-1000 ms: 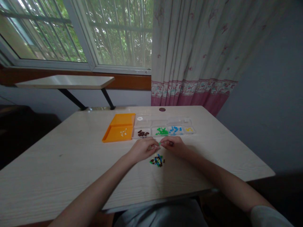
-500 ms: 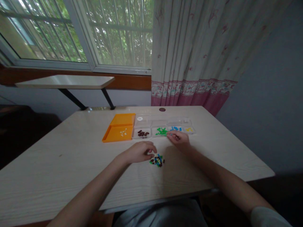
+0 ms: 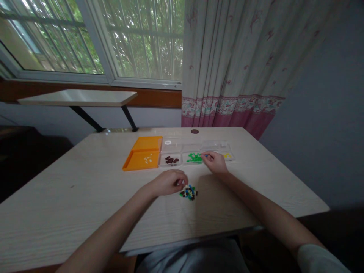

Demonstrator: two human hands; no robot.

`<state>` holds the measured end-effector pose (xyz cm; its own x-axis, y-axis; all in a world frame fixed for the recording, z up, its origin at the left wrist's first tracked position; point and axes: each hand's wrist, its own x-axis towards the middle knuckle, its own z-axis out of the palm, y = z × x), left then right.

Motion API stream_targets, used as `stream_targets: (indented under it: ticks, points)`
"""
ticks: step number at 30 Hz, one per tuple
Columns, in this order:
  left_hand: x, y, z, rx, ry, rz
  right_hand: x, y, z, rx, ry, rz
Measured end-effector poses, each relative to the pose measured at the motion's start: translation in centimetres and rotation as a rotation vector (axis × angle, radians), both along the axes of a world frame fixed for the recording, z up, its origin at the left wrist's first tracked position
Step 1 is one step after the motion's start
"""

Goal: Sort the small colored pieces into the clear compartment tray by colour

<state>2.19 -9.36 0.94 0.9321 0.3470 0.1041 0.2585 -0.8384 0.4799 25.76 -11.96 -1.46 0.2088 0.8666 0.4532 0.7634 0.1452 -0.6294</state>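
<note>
A mixed pile of small building pieces (image 3: pixel 189 192) in brown, green, blue and cream lies on the table. At its upper left edge, my left hand (image 3: pixel 170 182) has curled fingers with the tips close together; what they hold, if anything, is too small to name. My right hand (image 3: pixel 216 163) is over the clear compartment tray, fingers pinched between the green pieces (image 3: pixel 194 157) and the blue ones, which it mostly hides. A speck of blue shows at its fingers. Yellow pieces (image 3: pixel 226 156) lie just right of it.
Brown pieces (image 3: pixel 171 160) fill another clear compartment. An open orange case (image 3: pixel 133 160) with white pieces (image 3: pixel 148 158) stands to the left. Behind are the clear lids (image 3: pixel 191 143). A raised shelf (image 3: pixel 82 98) on black legs stands at the back left, below the window.
My right hand has shifted slightly up and now covers most of the blue pieces. My left hand's fingers have drawn closer together beside the pile.
</note>
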Motion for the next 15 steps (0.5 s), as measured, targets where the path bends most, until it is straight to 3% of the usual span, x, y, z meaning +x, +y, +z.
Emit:
stream_targets:
  ticks: [7, 15]
  points:
    - [-0.1, 0.1, 0.2, -0.013, 0.018, -0.001, 0.0, -0.1, 0.2, -0.076, -0.114, -0.015]
    - [0.0, -0.1, -0.1, 0.001, -0.003, 0.010, -1.6, -2.3, -0.2, -0.103, -0.248, 0.342]
